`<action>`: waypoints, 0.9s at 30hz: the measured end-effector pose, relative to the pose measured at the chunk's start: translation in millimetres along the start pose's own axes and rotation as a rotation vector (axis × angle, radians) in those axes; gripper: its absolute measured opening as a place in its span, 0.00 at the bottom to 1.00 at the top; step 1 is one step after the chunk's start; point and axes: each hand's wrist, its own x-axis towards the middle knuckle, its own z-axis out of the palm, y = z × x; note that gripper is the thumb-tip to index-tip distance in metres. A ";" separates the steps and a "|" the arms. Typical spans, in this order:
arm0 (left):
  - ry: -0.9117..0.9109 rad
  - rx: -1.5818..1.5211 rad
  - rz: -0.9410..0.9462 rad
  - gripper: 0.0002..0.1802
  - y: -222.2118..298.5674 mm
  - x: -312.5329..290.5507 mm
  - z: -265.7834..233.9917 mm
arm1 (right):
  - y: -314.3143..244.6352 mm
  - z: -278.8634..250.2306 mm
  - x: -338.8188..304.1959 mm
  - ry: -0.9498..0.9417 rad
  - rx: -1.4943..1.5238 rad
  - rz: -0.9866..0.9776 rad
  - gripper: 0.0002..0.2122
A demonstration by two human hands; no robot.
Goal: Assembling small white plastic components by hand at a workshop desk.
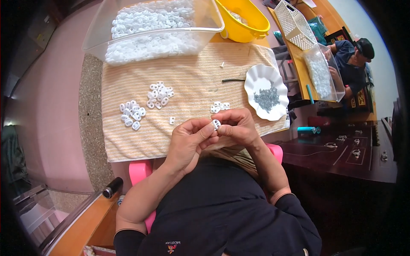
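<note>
Between the fingertips of both hands is a small white oval plastic piece with two dark holes (216, 124). My left hand (190, 138) pinches it from the left, and my right hand (238, 127) pinches it from the right. Just beyond my right hand lies a small cluster of white pieces (220, 106). One single white piece (172, 120) rests left of my hands. Farther left are two loose piles, a nearer pile of white pieces (132, 114) and a farther pile of white pieces (159, 94). A scalloped white plate (252, 83) at the right holds small grey bits.
A striped towel (188, 72) covers the table. At the back stand a clear bin (209, 30) full of white pieces and a yellow tub (252, 35). A thin black stick (232, 80) lies by the plate. Another person (352, 59) sits at a table at the far right.
</note>
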 end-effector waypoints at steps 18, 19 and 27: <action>-0.146 0.014 0.014 0.05 4.7 -1.7 0.7 | -7.0 10.4 0.4 -0.025 -0.115 -0.124 0.14; -0.160 0.017 0.028 0.05 3.9 -2.1 1.0 | -10.3 12.0 -0.3 -0.025 -0.117 -0.124 0.14; -0.193 0.046 0.069 0.05 1.9 -5.9 5.4 | -19.3 21.0 -4.1 -0.026 -0.203 -0.172 0.11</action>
